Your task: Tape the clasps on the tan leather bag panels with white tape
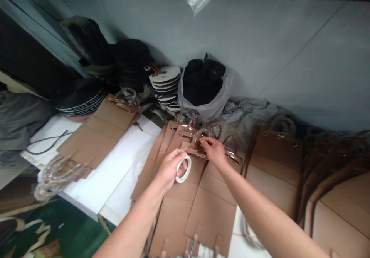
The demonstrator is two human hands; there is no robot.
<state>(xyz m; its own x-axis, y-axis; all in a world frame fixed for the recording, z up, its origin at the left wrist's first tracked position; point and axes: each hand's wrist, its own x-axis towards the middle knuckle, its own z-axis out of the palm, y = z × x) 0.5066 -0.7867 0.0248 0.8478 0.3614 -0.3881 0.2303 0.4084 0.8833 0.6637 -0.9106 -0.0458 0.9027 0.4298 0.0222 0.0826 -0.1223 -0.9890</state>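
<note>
My left hand (170, 167) holds a roll of white tape (189, 170), with fingers through its ring and thumb and forefinger pinched together above it. Close by on the right, my right hand (215, 152) is closed in a pinch beside a plastic-wrapped bag handle (199, 134); what lies between its fingertips is too small to make out. Both hands are over overlapping brown bag panels (179, 204), which have gold-coloured metal fittings (200, 154) and wrapped handles near their far ends.
More brown panels (98, 130) lie on the white table (98, 184) at left, near a key (138, 125). Further stacked panels (276, 161) are at right. Along the wall stand ribbon spools (165, 80) and a plastic bag (206, 109) holding black material (204, 82).
</note>
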